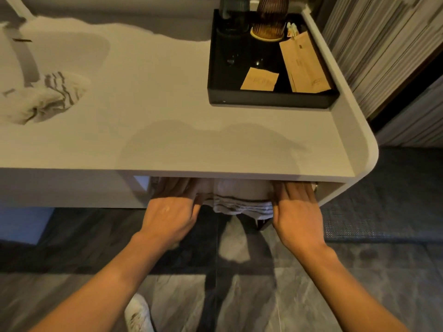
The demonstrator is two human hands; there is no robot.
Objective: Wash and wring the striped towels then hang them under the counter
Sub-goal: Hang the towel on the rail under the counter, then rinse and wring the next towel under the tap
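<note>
**One towel going up under the worktop, one still in the basin**

At far left, a second striped towel (51,97) lies bunched in the sink (96,51) beside the tap; whether it has been washed or wrung cannot be told, and it is not yet hung. The worktop (167,111) between sink and black tray (268,100) is bare.

Below the front edge, the left hand (169,218) grips one side of the towel being hung (242,203), fingers curled into the cloth. The towel sits draped under the worktop between both hands; what carries it is hidden. The right hand (296,212) presses its other side, fingers extended and close together, tips hidden.

By my judgement, roughly halfway: this towel needs only straightening.
</note>
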